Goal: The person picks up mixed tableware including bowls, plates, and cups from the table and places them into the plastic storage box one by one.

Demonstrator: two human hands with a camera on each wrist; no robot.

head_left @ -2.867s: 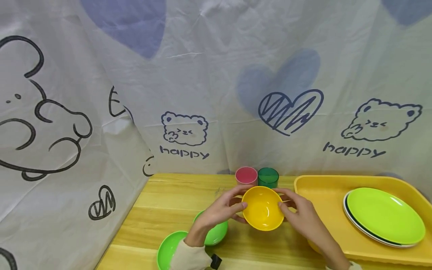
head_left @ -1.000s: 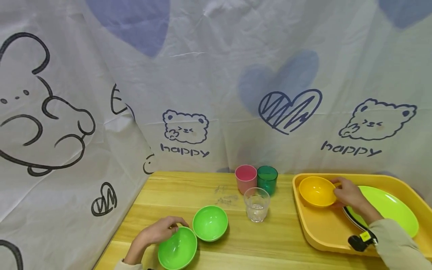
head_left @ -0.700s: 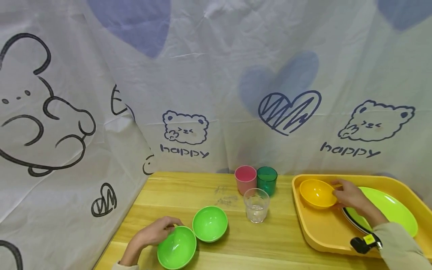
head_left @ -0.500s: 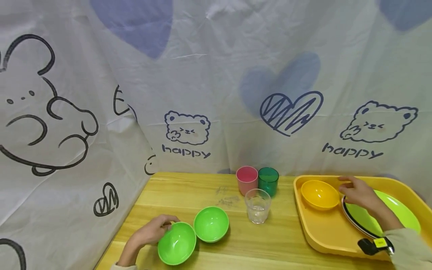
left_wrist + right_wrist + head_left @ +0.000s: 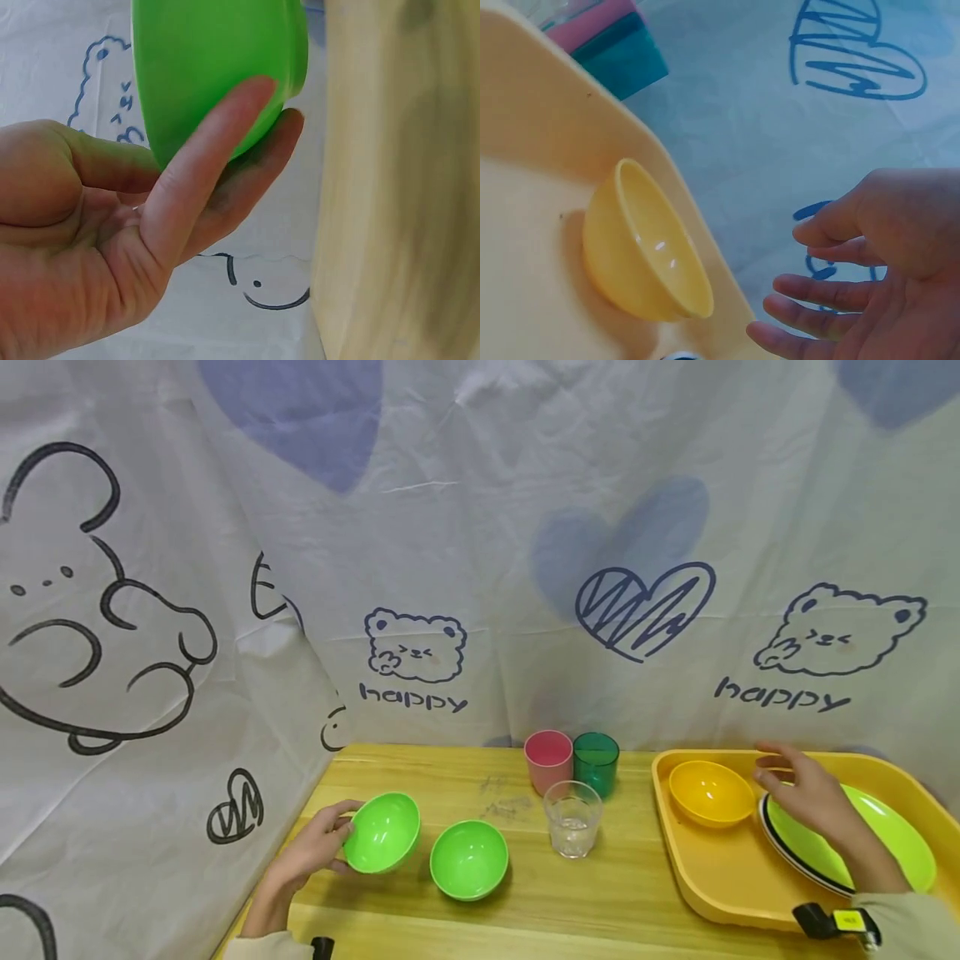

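My left hand [image 5: 313, 843] holds a green bowl [image 5: 384, 832] by its left side, tilted and raised off the table. In the left wrist view, the fingers support the outside of that green bowl [image 5: 217, 67], clear of the wood. A second green bowl [image 5: 468, 860] stands upright on the table just to the right. Over the yellow tray [image 5: 720, 885], my right hand [image 5: 813, 793] hovers with loosely spread fingers and nothing in them. The yellow bowl [image 5: 711, 793] sits in the tray's back left corner, apart from that hand, as the right wrist view also shows.
A clear glass [image 5: 572, 818] stands mid-table, in front of a pink cup [image 5: 549, 762] and a dark green cup [image 5: 596, 764]. Stacked plates [image 5: 888, 835], the top one lime green, lie in the tray's right half. A printed cloth [image 5: 480, 527] hangs behind the table.
The yellow bowl, first held in both hands, now sits in the tray, released by my right hand, which has drawn off rightward. My left hand has lifted the left green bowl up and away.
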